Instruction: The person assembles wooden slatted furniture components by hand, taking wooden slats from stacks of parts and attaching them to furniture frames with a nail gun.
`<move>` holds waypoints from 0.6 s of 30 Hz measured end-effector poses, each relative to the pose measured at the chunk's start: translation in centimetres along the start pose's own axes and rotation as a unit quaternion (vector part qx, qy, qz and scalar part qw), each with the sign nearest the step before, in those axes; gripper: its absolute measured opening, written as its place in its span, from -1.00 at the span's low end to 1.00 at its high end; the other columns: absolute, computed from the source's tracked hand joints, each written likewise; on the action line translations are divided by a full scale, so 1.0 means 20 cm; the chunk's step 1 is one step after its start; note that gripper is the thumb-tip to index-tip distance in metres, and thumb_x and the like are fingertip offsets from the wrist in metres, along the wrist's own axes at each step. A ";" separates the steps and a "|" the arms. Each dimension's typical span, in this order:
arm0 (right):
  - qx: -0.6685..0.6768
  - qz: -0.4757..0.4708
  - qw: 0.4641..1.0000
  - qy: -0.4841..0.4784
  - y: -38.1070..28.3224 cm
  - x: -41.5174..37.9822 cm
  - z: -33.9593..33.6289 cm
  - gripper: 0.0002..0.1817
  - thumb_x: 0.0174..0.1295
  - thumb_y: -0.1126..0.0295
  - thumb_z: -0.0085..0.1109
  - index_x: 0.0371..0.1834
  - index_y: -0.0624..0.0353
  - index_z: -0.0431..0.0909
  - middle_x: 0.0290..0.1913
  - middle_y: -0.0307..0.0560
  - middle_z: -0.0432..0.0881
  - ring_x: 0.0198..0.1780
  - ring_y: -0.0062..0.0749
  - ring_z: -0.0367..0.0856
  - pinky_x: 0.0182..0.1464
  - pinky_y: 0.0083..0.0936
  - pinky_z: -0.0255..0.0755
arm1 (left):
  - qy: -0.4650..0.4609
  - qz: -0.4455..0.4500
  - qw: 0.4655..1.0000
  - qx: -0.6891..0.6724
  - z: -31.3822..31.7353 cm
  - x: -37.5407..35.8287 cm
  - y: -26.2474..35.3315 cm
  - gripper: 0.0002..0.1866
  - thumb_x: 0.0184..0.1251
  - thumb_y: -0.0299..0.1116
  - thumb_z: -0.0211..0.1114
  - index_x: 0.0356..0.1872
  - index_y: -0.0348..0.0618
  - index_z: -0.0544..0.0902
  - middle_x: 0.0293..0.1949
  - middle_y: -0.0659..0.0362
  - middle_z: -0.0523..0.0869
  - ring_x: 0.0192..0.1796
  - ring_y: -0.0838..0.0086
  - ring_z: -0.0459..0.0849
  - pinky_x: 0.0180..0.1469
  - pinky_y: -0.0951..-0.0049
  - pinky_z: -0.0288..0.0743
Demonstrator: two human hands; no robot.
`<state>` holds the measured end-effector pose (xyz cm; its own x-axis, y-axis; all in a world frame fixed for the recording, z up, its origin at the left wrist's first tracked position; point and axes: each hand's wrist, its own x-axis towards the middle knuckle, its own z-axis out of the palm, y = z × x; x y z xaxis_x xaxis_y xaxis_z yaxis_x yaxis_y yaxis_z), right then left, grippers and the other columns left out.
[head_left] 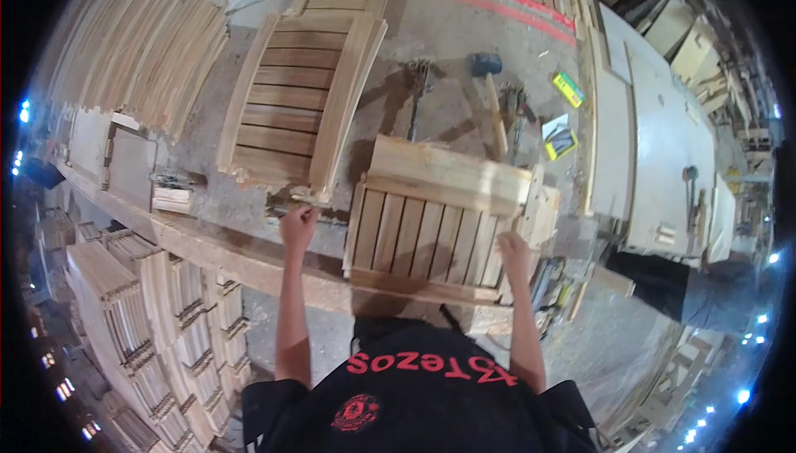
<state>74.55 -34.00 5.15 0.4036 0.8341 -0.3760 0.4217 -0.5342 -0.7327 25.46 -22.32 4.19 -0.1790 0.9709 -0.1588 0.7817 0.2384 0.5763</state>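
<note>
A slatted wooden panel (417,233) lies on the workbench in front of me, with a wide plain board (448,171) along its far side. My left hand (298,227) is left of this panel, fingers pinched together, close to a small pile of wood bits (311,197). What it pinches, if anything, is too small to name. My right hand (512,249) is at the panel's right end, with fingers curled in; whatever they hold is hidden. Beyond my left hand lies a second slatted panel (286,88).
A mallet (486,65) and metal clamps (417,100) lie farther back on the bench. A yellow-green box (569,90) is to the right. Stacked wooden strips (124,46) fill the far left, and stacked frames (166,312) stand below the bench edge. Another person's dark sleeve (651,279) shows at right.
</note>
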 end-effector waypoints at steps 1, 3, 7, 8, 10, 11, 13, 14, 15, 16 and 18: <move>-0.036 -0.074 0.996 0.021 -0.15 0.08 0.01 -0.81 0.24 0.34 0.19 -0.21 0.23 0.62 -0.33 -0.04 0.69 -0.28 -0.35 0.67 -0.21 -0.41 0.51 | -0.019 0.004 1.000 0.012 -0.02 0.00 0.01 -0.68 0.17 -0.10 0.31 -0.34 -0.17 0.75 -0.52 0.00 0.70 -0.45 0.14 0.70 -0.36 0.24 0.52; -0.062 -0.162 0.983 0.054 -0.24 0.40 0.07 -0.82 0.17 0.36 0.22 -0.25 0.24 0.59 -0.35 0.08 0.64 -0.27 -0.04 0.63 -0.19 -0.29 0.48 | -0.056 0.004 0.997 0.055 -0.04 0.00 0.05 -0.70 0.17 -0.12 0.30 -0.37 -0.17 0.74 -0.55 0.01 0.68 -0.48 0.14 0.68 -0.39 0.23 0.50; -0.197 -0.238 0.937 0.166 -0.52 1.10 0.20 -0.60 0.09 0.32 0.25 -0.04 0.24 0.41 -0.12 0.25 0.54 -0.05 0.16 0.55 -0.04 -0.06 0.45 | -0.057 -0.004 0.994 0.094 -0.07 0.01 0.11 -0.74 0.18 -0.15 0.29 -0.43 -0.16 0.72 -0.59 0.02 0.66 -0.51 0.13 0.66 -0.42 0.20 0.49; -0.215 -0.206 0.941 0.162 -0.57 1.23 0.23 -0.56 0.09 0.31 0.25 0.00 0.25 0.38 -0.08 0.29 0.53 -0.02 0.19 0.53 -0.02 -0.04 0.45 | -0.040 -0.004 0.996 0.079 -0.06 0.01 0.12 -0.74 0.18 -0.16 0.29 -0.44 -0.16 0.71 -0.60 0.02 0.65 -0.52 0.13 0.65 -0.42 0.20 0.48; -0.250 -0.148 0.944 0.154 -0.66 1.43 0.30 -0.49 0.08 0.30 0.25 0.07 0.25 0.33 0.00 0.36 0.50 0.04 0.24 0.51 0.03 0.00 0.45 | -0.021 -0.019 0.997 0.069 -0.06 0.01 0.13 -0.76 0.18 -0.18 0.29 -0.44 -0.16 0.70 -0.61 0.02 0.64 -0.53 0.11 0.65 -0.42 0.19 0.49; -0.281 -0.125 0.944 0.119 -0.62 1.55 0.34 -0.41 0.08 0.28 0.23 0.16 0.27 0.30 -0.09 0.36 0.56 -0.01 0.28 0.54 0.06 0.03 0.43 | -0.009 -0.026 0.998 0.064 -0.06 0.02 0.14 -0.76 0.17 -0.19 0.29 -0.44 -0.16 0.70 -0.61 0.01 0.64 -0.53 0.11 0.64 -0.42 0.18 0.49; -0.276 -0.092 0.953 0.082 -0.59 1.69 0.37 -0.47 0.08 0.29 0.22 0.10 0.29 0.35 -0.09 0.37 0.57 -0.04 0.29 0.55 0.03 0.05 0.44 | 0.032 0.000 0.999 0.037 -0.05 0.03 0.12 -0.77 0.17 -0.20 0.29 -0.43 -0.16 0.70 -0.62 0.01 0.63 -0.54 0.11 0.64 -0.41 0.18 0.49; -0.278 -0.073 0.956 0.063 -0.56 1.74 0.38 -0.50 0.09 0.29 0.21 0.07 0.29 0.38 -0.10 0.38 0.58 -0.06 0.29 0.56 0.02 0.05 0.44 | 0.048 0.012 0.999 0.022 -0.04 0.01 0.11 -0.78 0.16 -0.21 0.29 -0.43 -0.16 0.70 -0.62 0.01 0.63 -0.55 0.11 0.64 -0.41 0.17 0.49; -0.319 -0.080 0.942 0.061 -0.48 1.85 0.40 -0.58 0.08 0.29 0.21 -0.03 0.29 0.47 -0.15 0.26 0.62 -0.16 0.07 0.63 -0.06 -0.05 0.50 | 0.020 -0.026 0.999 0.027 -0.05 0.02 0.12 -0.78 0.16 -0.21 0.29 -0.43 -0.17 0.70 -0.60 -0.01 0.65 -0.51 0.10 0.66 -0.40 0.15 0.50; -0.286 -0.039 0.957 0.022 -0.57 1.90 0.35 -0.60 0.09 0.29 0.21 -0.05 0.28 0.49 -0.18 0.19 0.61 -0.20 -0.04 0.63 -0.09 -0.12 0.50 | 0.023 -0.025 0.999 0.024 -0.05 0.02 0.11 -0.77 0.17 -0.20 0.29 -0.42 -0.17 0.70 -0.58 -0.02 0.65 -0.49 0.09 0.67 -0.40 0.15 0.50; -0.218 0.056 0.973 -0.051 -0.87 1.82 0.14 -0.65 0.10 0.30 0.21 -0.09 0.27 0.53 -0.24 0.03 0.61 -0.26 -0.25 0.63 -0.16 -0.26 0.51 | 0.018 -0.018 1.000 0.018 -0.04 0.01 0.09 -0.75 0.18 -0.19 0.28 -0.41 -0.18 0.71 -0.56 -0.03 0.66 -0.46 0.08 0.68 -0.39 0.14 0.50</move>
<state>79.64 6.14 2.59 0.3931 0.7651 -0.5100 0.6934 -0.6110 -0.3820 26.28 -21.72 5.84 -0.2292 0.9618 -0.1495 0.7951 0.2736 0.5413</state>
